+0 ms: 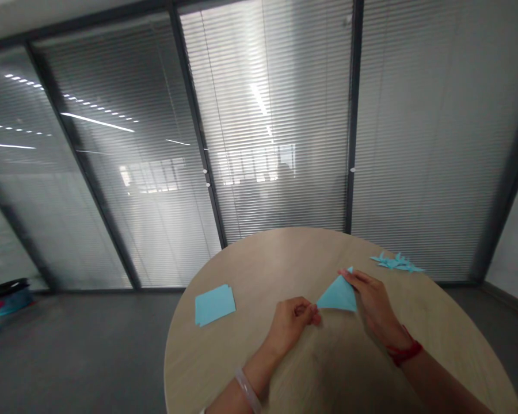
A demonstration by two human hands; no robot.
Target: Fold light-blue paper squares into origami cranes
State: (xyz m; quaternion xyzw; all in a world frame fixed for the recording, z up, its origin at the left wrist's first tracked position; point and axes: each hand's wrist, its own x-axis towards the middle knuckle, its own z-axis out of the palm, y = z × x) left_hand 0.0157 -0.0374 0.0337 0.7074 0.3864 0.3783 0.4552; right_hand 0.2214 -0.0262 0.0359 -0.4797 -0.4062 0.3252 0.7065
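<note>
1. The folded light-blue paper triangle should handle as light, thin and soft. It will crease easily, so take it lightly by its corners.
2. Your left grip is clenched, pinching the triangle's left corner.
3. Your right grip holds the top corner in its fingertips, so the triangle spans between both grips over the round wooden bench.
4. A stack of light-blue paper squares lies to your left, and blue paper cutouts lie near the far right edge.
</note>
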